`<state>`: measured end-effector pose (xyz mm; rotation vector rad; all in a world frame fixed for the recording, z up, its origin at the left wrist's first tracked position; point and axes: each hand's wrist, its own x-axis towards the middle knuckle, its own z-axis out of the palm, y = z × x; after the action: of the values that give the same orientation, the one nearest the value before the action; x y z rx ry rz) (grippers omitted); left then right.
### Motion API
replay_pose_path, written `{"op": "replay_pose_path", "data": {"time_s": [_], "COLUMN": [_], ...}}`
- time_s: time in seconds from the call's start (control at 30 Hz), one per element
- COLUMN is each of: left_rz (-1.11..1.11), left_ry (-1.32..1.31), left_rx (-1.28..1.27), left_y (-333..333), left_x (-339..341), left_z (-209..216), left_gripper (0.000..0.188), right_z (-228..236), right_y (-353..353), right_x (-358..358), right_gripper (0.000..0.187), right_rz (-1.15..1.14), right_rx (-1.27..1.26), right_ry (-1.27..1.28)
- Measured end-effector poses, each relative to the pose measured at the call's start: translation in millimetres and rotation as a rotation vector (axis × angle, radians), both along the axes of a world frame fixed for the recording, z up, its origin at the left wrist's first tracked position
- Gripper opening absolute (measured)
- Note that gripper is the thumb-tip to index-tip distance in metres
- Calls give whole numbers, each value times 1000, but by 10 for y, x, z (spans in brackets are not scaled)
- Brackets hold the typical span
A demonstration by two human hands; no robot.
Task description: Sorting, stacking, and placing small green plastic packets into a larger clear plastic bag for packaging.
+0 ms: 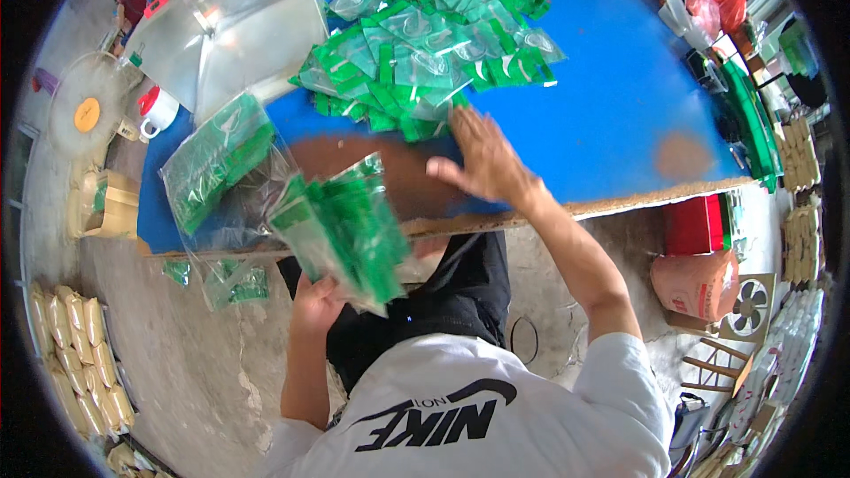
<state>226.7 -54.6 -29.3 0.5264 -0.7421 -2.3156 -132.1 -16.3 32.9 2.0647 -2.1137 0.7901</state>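
Note:
My left hand (319,301) is closed on the lower end of a thick stack of green-and-clear plastic packets (350,230), held tilted over the table's front edge. The stack is slightly blurred. With fingers stretched out and thumb apart, my right hand (485,159) is over the table, its fingertips at the near edge of a big heap of similar packets (416,57). I cannot tell whether they touch the heap. Left of the held stack lies a large clear bag (221,164) with green packets in it, its lower end hanging over the table edge.
The table (611,88) has a blue top with worn brown patches. A metal tray-like box (239,26) and a white mug with a red lid (158,111) stand at the left. Beyond are a round fan (87,113), a cardboard box (111,204) and, right, a stool (719,363).

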Motion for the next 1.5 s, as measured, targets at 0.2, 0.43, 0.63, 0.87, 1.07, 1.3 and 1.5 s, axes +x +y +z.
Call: {"op": "replay_pose_path", "data": {"time_s": [0.2, 0.43, 0.63, 0.87, 1.07, 1.3, 1.5], "left_rz": [193, 143, 162, 164, 197, 198, 228], "left_ry": [122, -10, -117, -245, -202, -179, -184], "left_rx": [58, 19, 33, 52, 118, 108, 138], "left_y": [76, 80, 289, 246, 269, 259, 277], "left_x": [356, 78, -458, -265, -194, -200, -191], "left_z": [-115, 114, 233, 168, 212, 181, 230], "left_gripper": [63, 67, 68, 69, 58, 58, 61], "right_z": [-303, 416, 218, -103, -178, -251, 349], "right_y": [523, 396, 123, -849, -1013, -1067, -710], "right_x": [612, 679, 946, -64, -103, -105, 230], "right_gripper": [72, 19, 23, 48, 32, 25, 12], "right_rz": [231, 113, 246, 139, 216, 173, 14], "right_rx": [124, -75, 260, -139, -110, -231, -187], "right_ry": [-30, -1558, -712, 67, -31, -198, -857]}}
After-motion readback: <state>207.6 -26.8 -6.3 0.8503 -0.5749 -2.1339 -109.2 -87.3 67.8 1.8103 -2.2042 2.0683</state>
